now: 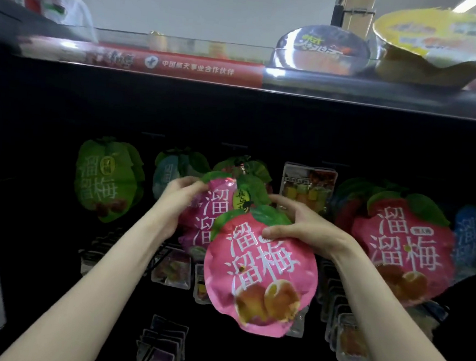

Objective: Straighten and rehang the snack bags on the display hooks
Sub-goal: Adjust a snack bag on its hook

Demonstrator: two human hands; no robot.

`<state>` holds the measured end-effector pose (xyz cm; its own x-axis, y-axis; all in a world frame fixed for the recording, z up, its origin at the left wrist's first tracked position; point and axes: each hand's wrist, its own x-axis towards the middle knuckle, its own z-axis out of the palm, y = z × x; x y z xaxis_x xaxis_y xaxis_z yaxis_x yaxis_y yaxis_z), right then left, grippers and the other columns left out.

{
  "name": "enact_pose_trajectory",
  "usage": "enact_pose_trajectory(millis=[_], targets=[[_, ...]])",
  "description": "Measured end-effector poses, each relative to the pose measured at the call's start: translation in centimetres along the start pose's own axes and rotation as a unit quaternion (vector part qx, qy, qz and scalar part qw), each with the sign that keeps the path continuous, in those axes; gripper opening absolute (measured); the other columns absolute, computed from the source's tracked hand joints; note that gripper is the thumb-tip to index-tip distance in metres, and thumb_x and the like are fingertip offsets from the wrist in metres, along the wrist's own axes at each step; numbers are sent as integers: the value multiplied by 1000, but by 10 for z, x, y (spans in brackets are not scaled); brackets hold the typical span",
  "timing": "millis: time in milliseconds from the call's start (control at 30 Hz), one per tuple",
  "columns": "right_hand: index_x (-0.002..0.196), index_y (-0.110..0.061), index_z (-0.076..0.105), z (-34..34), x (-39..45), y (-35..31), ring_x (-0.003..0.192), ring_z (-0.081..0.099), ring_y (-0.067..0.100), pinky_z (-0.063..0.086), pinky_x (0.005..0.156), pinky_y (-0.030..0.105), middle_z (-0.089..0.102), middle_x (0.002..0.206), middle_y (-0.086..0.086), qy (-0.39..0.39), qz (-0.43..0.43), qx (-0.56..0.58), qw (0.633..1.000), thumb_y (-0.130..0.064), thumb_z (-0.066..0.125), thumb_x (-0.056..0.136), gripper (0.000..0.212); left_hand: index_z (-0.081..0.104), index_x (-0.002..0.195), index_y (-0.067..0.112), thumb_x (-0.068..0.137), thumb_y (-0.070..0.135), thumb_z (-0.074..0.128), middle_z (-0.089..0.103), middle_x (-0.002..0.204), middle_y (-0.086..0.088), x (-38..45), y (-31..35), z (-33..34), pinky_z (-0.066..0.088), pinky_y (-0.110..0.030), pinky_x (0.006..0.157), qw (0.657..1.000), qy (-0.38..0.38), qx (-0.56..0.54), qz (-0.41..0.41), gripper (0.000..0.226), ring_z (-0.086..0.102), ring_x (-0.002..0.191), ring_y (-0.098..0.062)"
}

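Hands both up at the dark display rack. Right hand [295,224] grips the top of a front pink plum bag [261,277], thumb across its face, bag tilted. Left hand [177,201] pinches the upper edge of a second pink bag [207,206] just behind. Green bag [107,179] hangs left, red-pink bag [404,248] right, noodle bowls [322,49] on the shelf above

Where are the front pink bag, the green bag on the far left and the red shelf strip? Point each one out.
front pink bag [264,269]: head view, middle of its printed face.
green bag [107,179]: head view, middle of its front, hanging far left.
red shelf strip [194,68]: head view, on the white lettering.
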<state>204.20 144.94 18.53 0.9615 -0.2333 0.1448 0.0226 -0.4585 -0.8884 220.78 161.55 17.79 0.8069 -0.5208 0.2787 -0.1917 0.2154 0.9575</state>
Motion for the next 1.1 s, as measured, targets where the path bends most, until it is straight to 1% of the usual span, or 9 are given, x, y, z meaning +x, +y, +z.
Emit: enact_pose_trajectory(millis=[100, 200, 333, 433, 567, 733, 900, 1033, 1100], targets=[[127, -33, 42, 2, 4, 0, 84, 69, 14, 57, 68, 25, 58, 104, -8, 3, 14, -7, 1000, -8, 72, 78, 63, 62, 94, 18, 85, 19, 66, 66, 86, 1, 5, 2, 2, 51, -16, 57, 991, -1, 100, 86, 10, 64, 72, -9], [131, -31, 40, 4, 8, 0, 83, 70, 19, 58, 69, 28, 61, 111, 4, -5, 21, -3, 1000, -8, 71, 79, 66, 66, 81, 24, 82, 19, 69, 68, 77, 5, 9, 13, 9, 49, -14, 54, 977, -14, 142, 156, 6, 63, 59, -2], [128, -30, 42, 4, 13, -2, 81, 70, 19, 58, 70, 30, 64, 105, 4, 33, -1, 30, 999, -6, 72, 78, 63, 67, 79, 27, 78, 24, 73, 66, 74, 14, 18, 27, 15, 47, -13, 62, 961, -14, 192, 201, 7, 62, 64, 2], [117, -35, 46, 1, 15, -8, 77, 70, 16, 58, 66, 27, 66, 99, 2, 58, -32, 20, 998, -6, 72, 77, 56, 67, 76, 25, 78, 23, 73, 65, 73, 12, 25, 32, 18, 48, -13, 60, 964, 13, 154, 218, 8, 61, 61, 3], [116, -36, 46, -4, 18, -12, 72, 70, 12, 56, 63, 23, 67, 95, 2, 72, -46, 19, 996, -6, 72, 77, 56, 63, 76, 27, 77, 21, 74, 62, 75, 14, 30, 33, 25, 51, -17, 66, 959, 61, 126, 246, 13, 61, 69, 0], [127, -32, 43, -9, 18, -8, 72, 70, 12, 55, 62, 22, 66, 99, 3, 84, -37, 16, 996, -8, 73, 77, 63, 66, 82, 25, 77, 21, 74, 65, 80, 12, 36, 27, 32, 54, -27, 73, 955, 46, 119, 266, 9, 64, 79, -5], [130, -32, 42, -12, 20, -7, 77, 70, 16, 57, 65, 25, 66, 102, 5, 88, -26, 19, 996, -9, 73, 76, 66, 66, 88, 25, 79, 20, 72, 62, 79, 17, 39, 27, 36, 50, -14, 72, 947, 54, 132, 288, 12, 59, 71, 11], [125, -33, 44, -10, 19, -5, 76, 70, 13, 57, 65, 24, 66, 100, 2, 76, -24, 11, 997, -9, 72, 77, 60, 69, 90, 19, 79, 24, 72, 61, 80, 13, 39, 21, 33, 52, -29, 76, 948, 85, 159, 263, 13, 62, 79, -8], [127, -33, 43, -10, 20, -2, 78, 70, 15, 57, 67, 25, 65, 103, 3, 78, -20, 8, 997, -10, 73, 77, 62, 70, 93, 14, 80, 24, 72, 60, 80, 13, 38, 21, 35, 50, -28, 76, 948, 83, 165, 258, 16, 59, 77, -7]])
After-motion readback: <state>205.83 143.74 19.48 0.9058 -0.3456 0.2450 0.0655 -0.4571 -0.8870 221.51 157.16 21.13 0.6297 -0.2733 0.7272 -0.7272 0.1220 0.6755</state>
